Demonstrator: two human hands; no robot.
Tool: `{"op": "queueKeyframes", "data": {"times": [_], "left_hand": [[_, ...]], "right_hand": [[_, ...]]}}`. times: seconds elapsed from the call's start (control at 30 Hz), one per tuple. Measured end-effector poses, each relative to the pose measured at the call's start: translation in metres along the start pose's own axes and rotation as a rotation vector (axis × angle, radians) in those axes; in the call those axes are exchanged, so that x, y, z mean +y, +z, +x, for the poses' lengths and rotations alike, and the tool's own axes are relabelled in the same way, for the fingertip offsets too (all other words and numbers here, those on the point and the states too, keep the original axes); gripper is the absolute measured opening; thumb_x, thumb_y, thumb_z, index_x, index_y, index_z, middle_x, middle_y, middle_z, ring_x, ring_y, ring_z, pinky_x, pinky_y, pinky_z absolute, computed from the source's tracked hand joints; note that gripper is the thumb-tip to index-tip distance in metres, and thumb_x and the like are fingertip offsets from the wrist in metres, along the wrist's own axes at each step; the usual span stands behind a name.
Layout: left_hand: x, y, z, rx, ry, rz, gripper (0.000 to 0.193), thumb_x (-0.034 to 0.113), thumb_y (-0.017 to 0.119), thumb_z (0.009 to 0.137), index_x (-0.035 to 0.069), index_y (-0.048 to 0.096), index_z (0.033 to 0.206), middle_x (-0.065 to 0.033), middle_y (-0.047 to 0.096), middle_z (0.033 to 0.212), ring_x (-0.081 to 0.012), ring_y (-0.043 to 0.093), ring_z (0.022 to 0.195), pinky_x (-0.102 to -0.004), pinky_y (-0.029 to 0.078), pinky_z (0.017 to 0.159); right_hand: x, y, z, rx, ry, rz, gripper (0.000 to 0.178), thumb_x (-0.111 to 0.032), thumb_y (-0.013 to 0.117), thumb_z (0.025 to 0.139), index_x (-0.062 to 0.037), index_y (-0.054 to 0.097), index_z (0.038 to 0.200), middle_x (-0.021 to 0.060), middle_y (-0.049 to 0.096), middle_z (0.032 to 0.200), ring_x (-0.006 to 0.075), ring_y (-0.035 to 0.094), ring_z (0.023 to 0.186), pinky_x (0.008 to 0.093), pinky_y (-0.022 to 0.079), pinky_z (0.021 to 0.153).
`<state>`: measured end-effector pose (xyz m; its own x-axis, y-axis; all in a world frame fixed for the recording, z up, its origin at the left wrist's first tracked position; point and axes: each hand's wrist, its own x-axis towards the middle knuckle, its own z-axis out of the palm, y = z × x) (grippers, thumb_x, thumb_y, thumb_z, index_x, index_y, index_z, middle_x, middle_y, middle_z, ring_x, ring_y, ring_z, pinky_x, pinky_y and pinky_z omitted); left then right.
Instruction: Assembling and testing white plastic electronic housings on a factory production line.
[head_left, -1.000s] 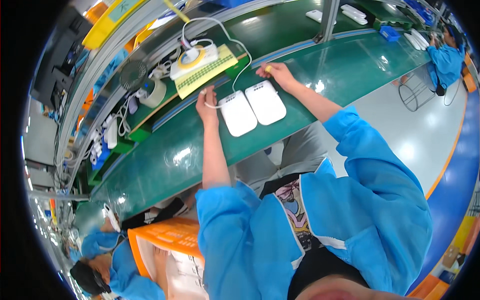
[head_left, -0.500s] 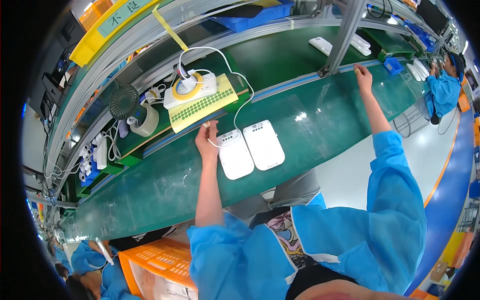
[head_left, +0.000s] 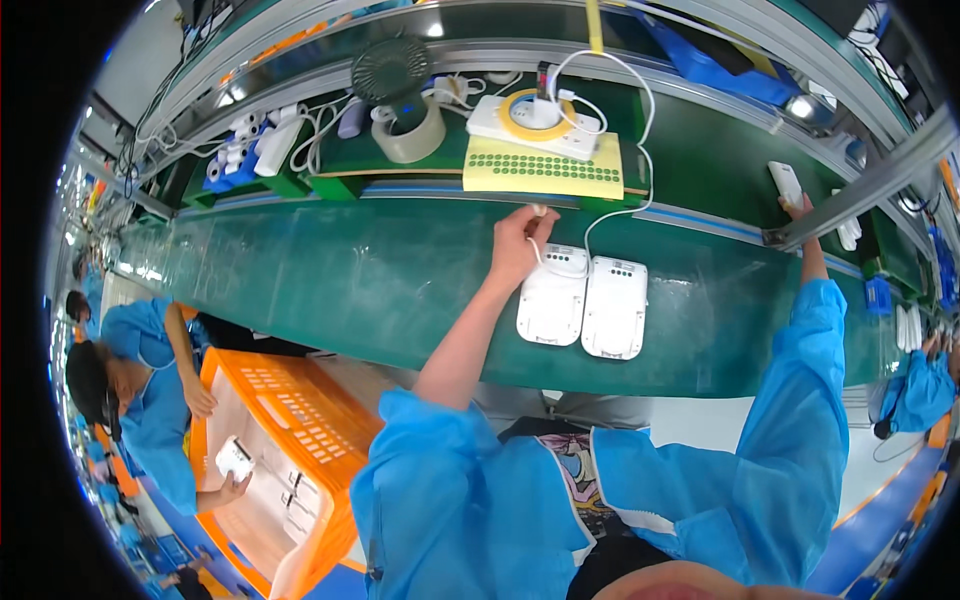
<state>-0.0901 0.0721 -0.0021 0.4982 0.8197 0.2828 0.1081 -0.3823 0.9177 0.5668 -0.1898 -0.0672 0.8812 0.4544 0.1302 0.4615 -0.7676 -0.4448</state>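
Two flat white plastic devices, the left one [head_left: 551, 310] and the right one [head_left: 615, 312], lie side by side on the green bench. My left hand [head_left: 518, 248] is closed just beyond the left device, pinching the small pale end piece [head_left: 539, 210] of a white cable. That cable [head_left: 648, 150] loops up to a white power strip [head_left: 535, 125]. Over at the far right, my right hand [head_left: 797, 208] has its fingers at the near end of another white device [head_left: 785, 183] on the back shelf. A slanted metal post partly hides this hand.
A yellow sheet with green dots [head_left: 540, 178] sits under the power strip. Left of it stand a small fan [head_left: 392, 72] and a tape roll [head_left: 410, 138]. The metal post [head_left: 880, 185] crosses at right. A co-worker's hand [head_left: 235, 488] holds a white part over an orange crate [head_left: 325, 400].
My view has swung leftward. My right hand has reached to the white device on the back shelf. My left hand still pinches the cable end near the left device.
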Motion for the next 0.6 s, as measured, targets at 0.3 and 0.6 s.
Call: {"op": "queueKeyframes", "data": {"times": [0.3,0.6], "left_hand": [[0.002,0.025,0.012,-0.100,-0.004,-0.172,0.012,0.008,0.069,0.096,0.002,0.076,0.103,-0.0072,0.072,0.079,-0.0104,0.064,0.065,-0.0267,0.050,0.060],[-0.004,0.021,0.006,-0.008,0.040,0.008,0.010,0.008,0.071,0.092,0.004,0.077,0.099,-0.0107,0.072,0.077,-0.0151,0.062,0.059,-0.0301,0.049,0.057]], "right_hand": [[0.102,-0.125,-0.085,0.309,0.011,-0.100,0.086,-0.062,0.078,0.079,-0.0078,0.061,0.144,0.0223,0.071,0.127,0.0391,0.067,0.119,0.0456,0.051,0.100],[-0.014,-0.133,-0.381,0.363,0.097,0.030,0.087,-0.040,0.091,0.076,-0.0025,0.056,0.147,0.0251,0.058,0.138,0.0396,0.056,0.127,0.0464,0.044,0.109]]}}
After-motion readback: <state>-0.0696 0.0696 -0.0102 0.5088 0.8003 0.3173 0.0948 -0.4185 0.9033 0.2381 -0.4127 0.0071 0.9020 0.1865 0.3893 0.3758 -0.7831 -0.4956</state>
